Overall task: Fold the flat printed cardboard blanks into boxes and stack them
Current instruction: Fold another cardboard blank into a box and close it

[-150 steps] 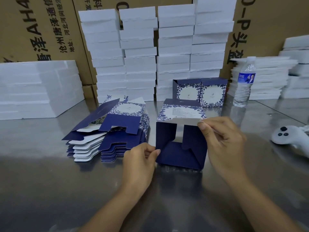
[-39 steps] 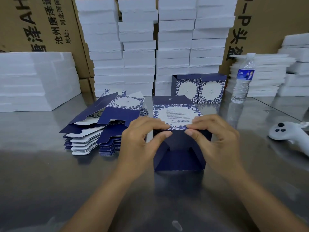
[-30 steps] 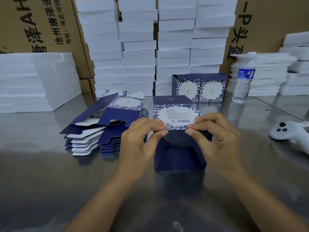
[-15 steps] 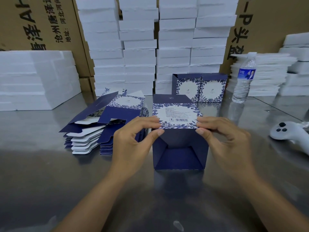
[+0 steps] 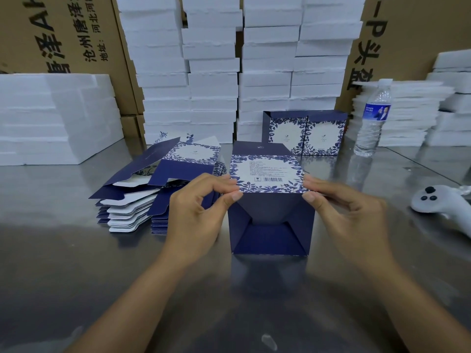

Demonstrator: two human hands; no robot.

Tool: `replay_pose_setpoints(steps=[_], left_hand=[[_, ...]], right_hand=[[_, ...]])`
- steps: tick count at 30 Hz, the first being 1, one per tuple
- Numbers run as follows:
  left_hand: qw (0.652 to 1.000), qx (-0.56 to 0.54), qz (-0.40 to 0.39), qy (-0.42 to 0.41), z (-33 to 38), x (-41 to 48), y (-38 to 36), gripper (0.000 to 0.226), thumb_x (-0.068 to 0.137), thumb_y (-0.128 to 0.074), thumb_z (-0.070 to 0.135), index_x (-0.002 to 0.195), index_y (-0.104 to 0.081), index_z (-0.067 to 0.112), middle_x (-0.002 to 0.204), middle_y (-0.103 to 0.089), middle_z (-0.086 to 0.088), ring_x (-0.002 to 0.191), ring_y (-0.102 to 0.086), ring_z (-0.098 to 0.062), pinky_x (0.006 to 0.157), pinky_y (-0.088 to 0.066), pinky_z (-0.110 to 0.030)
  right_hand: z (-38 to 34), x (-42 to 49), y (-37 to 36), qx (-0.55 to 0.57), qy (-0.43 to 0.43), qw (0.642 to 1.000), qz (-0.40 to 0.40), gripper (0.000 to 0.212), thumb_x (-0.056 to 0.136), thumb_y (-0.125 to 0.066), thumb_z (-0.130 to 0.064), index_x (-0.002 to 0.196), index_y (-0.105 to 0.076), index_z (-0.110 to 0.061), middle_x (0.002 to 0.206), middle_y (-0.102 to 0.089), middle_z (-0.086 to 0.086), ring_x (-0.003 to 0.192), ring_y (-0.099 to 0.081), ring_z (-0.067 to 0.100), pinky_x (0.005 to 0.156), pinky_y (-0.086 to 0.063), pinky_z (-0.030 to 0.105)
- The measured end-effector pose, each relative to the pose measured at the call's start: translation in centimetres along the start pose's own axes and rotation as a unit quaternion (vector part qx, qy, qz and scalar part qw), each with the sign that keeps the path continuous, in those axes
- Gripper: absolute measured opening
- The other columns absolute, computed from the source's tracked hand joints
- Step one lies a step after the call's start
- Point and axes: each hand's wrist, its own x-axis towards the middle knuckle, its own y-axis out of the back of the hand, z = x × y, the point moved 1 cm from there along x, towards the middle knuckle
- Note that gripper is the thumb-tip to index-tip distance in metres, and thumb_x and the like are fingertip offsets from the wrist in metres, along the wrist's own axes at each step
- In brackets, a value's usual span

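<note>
Half-folded navy floral-printed cardboard box (image 5: pixel 270 220) just right of flat blank stack (image 5: pixel 158 189). Left hand (image 5: pixel 201 207) and right hand (image 5: pixel 346 212) apart, each pinching one lower corner of printed panel. Probably light, crease-prone; best gripped at edges.

The left hand (image 5: pixel 196 212) has moved from the lower left corner of the box (image 5: pixel 270 207) up to the near left corner of its printed panel (image 5: pixel 266 171). The right hand (image 5: pixel 349 215), at mid-edge a second ago, now pinches the right corner. The end flaps (image 5: pixel 269 238) have closed the earlier gap.

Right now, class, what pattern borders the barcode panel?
The panel shows blue leaves on white; head view.
</note>
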Motion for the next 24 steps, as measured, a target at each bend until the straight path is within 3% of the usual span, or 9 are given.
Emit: replay_pose_setpoints(steps=[4,7,10,14,17,19,22,24], left_hand=[[1.0,0.004,-0.002,-0.002,-0.1,0.1,0.1,0.018,0.079,-0.071,0.002,0.078,-0.067,0.02,0.087,-0.066,0.015,0.097,-0.063,0.006,0.087,-0.043,-0.009],[1.0,-0.013,-0.004,0.008,-0.1,0.0,0.2,0.016,0.078,-0.073,0.012,0.077,-0.067,0.027,0.082,-0.068,0.02,0.097,-0.064,0.005,0.087,-0.043,-0.009],[0.993,-0.082,-0.006,0.081,-0.1,0.0,0.2,0.005,0.07,-0.072,0.028,0.074,-0.07,0.029,0.087,-0.072,0.018,0.096,-0.066,0.001,0.087,-0.046,-0.013],[0.982,-0.139,-0.012,0.129,-0.6,0.2,0.4,0.005,0.065,-0.074,0.029,0.068,-0.07,0.03,0.094,-0.072,0.012,0.099,-0.065,-0.003,0.086,-0.048,-0.015],[0.983,-0.115,-0.064,0.128,-0.7,-0.1,0.3,0.017,0.069,-0.071,0.032,0.083,-0.069,0.042,0.121,-0.059,0.016,0.119,-0.052,0.002,0.094,-0.045,-0.019],[0.978,-0.085,-0.118,0.149,-0.7,-0.6,-0.2,0.037,0.073,-0.072,0.034,0.103,-0.062,0.052,0.134,-0.044,0.028,0.126,-0.039,0.012,0.098,-0.04,-0.014],[0.972,-0.073,-0.152,0.164,-0.7,-1.1,-1.1,0.07,0.079,-0.075,0.015,0.131,-0.04,0.049,0.127,-0.041,0.045,0.118,-0.041,0.021,0.094,-0.042,-0.009],[0.977,-0.046,-0.139,0.155,-0.6,-1.3,-1.7,0.076,0.079,-0.075,0.009,0.13,-0.034,0.048,0.117,-0.04,0.053,0.11,-0.041,0.027,0.084,-0.04,0.001]], right_hand=[[0.0,-0.1,-0.1,-0.009,0.007,1.0,0.002,0.016,0.079,-0.064,-0.028,0.094,-0.067,-0.03,0.1,-0.068,-0.015,0.096,-0.064,-0.005,0.085,-0.046,0.009],[-0.1,-0.2,-0.1,0.003,-0.002,1.0,-0.006,0.018,0.081,-0.061,-0.027,0.096,-0.067,-0.032,0.102,-0.067,-0.015,0.1,-0.063,-0.004,0.087,-0.046,0.01],[0.0,-0.2,0.1,0.018,-0.014,1.0,-0.02,0.019,0.084,-0.057,-0.024,0.098,-0.066,-0.034,0.104,-0.066,-0.018,0.103,-0.062,-0.005,0.089,-0.045,0.01],[0.1,-0.1,0.0,0.019,-0.009,0.999,-0.026,0.018,0.085,-0.057,-0.028,0.097,-0.066,-0.038,0.105,-0.067,-0.02,0.104,-0.062,-0.004,0.089,-0.045,0.01],[0.5,-0.1,0.1,0.004,-0.019,0.999,-0.043,0.01,0.088,-0.06,-0.041,0.096,-0.066,-0.044,0.12,-0.063,-0.015,0.115,-0.056,-0.002,0.093,-0.044,0.018],[0.7,-0.5,-0.3,0.002,-0.05,0.995,-0.084,0.021,0.079,-0.065,-0.049,0.099,-0.059,-0.046,0.133,-0.052,-0.021,0.126,-0.046,-0.001,0.099,-0.04,0.028],[0.9,-1.1,-1.7,0.029,-0.067,0.989,-0.13,0.05,0.071,-0.076,-0.037,0.103,-0.042,-0.052,0.129,-0.044,-0.035,0.124,-0.049,0.004,0.1,-0.045,0.04],[1.1,-1.1,-2.2,0.012,-0.055,0.993,-0.107,0.06,0.073,-0.079,-0.026,0.102,-0.037,-0.056,0.122,-0.043,-0.042,0.117,-0.052,0.003,0.095,-0.049,0.041]])
